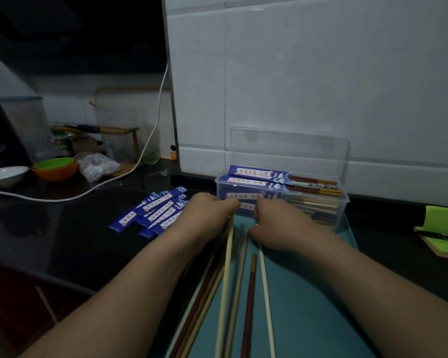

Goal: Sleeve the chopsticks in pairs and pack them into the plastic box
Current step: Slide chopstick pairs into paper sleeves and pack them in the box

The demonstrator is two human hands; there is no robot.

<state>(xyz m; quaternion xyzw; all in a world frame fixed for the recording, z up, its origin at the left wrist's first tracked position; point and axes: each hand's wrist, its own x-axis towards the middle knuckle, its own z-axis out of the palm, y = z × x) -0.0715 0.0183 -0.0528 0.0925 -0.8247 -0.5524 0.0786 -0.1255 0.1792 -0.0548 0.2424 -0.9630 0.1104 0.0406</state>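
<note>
1. The clear plastic box (321,215) stands at the far end of the blue-green mat (308,293), right by the white tiled wall (295,86). Its see-through lid (290,148) stands up at the back.
2. Both hands are just in front of the box, with a thin gap between them.
3. The left hand (210,215) has its fingers curled round the top of a long pale wooden chopstick (228,254).
4. The right hand (279,226) has its fingers tucked under. I cannot tell if it holds anything.
5. More loose chopsticks lie on the mat between the arms. One is a dark red chopstick (250,306).
6. A pile of flat blue paper sleeves (153,213) lies on the black counter (62,228), just beside the left hand. A white cable (114,182) runs behind the pile.
7. The box holds sleeved chopsticks (259,174), stacked up to the rim. Their bare ends point right.
8. Far left, a green bowl (53,162) sits inside an orange bowl (55,174), next to a white bowl (5,174).
</note>
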